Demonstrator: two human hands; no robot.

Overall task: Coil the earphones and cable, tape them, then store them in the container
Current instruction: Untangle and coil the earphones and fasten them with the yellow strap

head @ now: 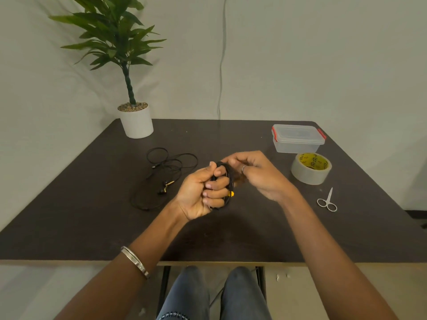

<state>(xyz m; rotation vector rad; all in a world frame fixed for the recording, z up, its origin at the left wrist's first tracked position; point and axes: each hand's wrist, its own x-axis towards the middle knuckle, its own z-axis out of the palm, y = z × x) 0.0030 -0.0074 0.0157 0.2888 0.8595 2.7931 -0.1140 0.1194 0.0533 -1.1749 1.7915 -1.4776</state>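
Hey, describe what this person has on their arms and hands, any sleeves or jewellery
Both forearms are bare, with no sleeves in view. The left wrist carries a flat silver bangle. The right hand wears a silver ring on one finger. The left hand shows no rings. No watch, gloves or markings can be seen on either arm.

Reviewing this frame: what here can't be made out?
Head view:
- Cable: its coil count, hidden inside the left hand.
- Right hand: fingertips motion-blurred; grip on the cable unclear.
- Container: contents unclear through the frosted lid.
- Tape: print too small to read.
- Earphones: buds too small to see.
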